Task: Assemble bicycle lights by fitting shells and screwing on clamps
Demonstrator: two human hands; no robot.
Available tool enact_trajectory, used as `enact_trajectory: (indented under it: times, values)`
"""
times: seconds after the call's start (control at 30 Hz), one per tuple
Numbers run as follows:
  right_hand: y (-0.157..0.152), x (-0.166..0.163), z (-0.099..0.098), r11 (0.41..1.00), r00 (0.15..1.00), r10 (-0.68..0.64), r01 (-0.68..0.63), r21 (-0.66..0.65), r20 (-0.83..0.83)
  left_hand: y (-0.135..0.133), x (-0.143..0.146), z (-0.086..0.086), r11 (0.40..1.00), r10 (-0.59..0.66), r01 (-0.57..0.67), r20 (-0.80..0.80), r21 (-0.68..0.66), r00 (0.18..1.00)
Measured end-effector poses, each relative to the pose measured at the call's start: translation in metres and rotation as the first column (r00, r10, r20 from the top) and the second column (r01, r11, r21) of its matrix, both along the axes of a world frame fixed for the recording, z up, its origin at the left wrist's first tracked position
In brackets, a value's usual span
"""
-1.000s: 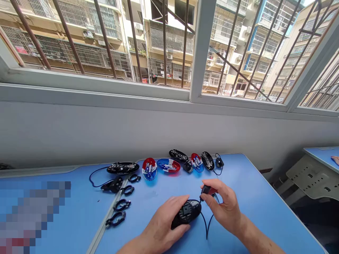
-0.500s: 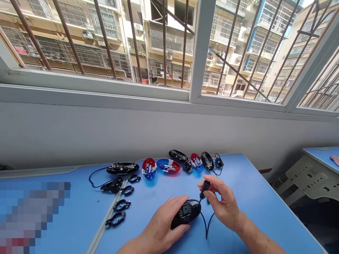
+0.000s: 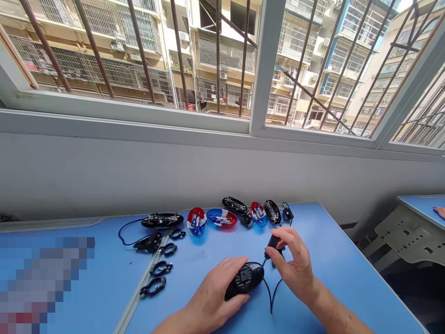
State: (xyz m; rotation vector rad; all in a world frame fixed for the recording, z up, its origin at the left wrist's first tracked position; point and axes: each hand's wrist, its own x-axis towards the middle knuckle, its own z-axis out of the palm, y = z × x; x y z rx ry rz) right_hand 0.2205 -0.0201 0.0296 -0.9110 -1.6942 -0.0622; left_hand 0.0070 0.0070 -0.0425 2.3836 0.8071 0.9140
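My left hand [image 3: 214, 288] grips the black casing [image 3: 244, 279]; right of the casing, my right hand [image 3: 295, 262] pinches a black block [image 3: 272, 245].

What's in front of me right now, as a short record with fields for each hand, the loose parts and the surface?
Left hand: grips a black oval housing, round textured patch facing up
Right hand: pinches a small black cable-end piece
Black cable: dips in a V between the hands
Black ring clamps: four, in a rough line along the desk seam
Back row: three red-and-blue oval shells, three more black oval housings
Surface: blue desk
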Motion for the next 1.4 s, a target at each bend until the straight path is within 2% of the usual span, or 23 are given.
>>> enact_trajectory:
  times: [0.17,0.3,0.57,0.73,0.97,1.17,1.4]
  values:
    - [-0.0030,-0.0002,0.0028,1.000,1.000,0.023,-0.023,-0.006,0.020,0.0001,0.0002,0.0003,1.000,-0.011,0.011,0.019,0.002,1.000]
    - [-0.0048,-0.0001,0.0069,0.996,0.996,0.088,-0.088,-0.030,0.008,0.0004,0.0002,-0.0021,1.000,-0.023,0.023,0.033,-0.010,0.999]
    - [-0.0052,0.0023,0.0058,0.951,0.966,0.255,-0.257,-0.174,-0.033,0.0011,0.0009,-0.0008,0.999,-0.030,0.031,0.026,-0.018,0.999]
    - [-0.0054,0.0007,0.0026,0.963,0.970,0.245,-0.243,-0.114,0.006,0.0008,0.0001,-0.0019,0.999,-0.044,0.045,0.031,-0.016,0.999]
    - [-0.0034,0.0004,0.0017,0.990,0.991,0.136,-0.135,-0.038,0.011,0.0007,-0.0001,-0.0037,0.998,-0.046,0.046,0.025,-0.031,0.999]
    - [-0.0046,-0.0007,0.0021,0.987,0.988,0.155,-0.155,-0.034,0.000,0.0017,0.0002,-0.0028,0.998,-0.050,0.051,0.036,-0.032,0.998]
    - [-0.0086,-0.0017,0.0047,0.970,0.973,0.230,-0.226,-0.094,0.034,0.0015,0.0005,-0.0027,0.997,-0.067,0.068,0.045,-0.043,0.997]
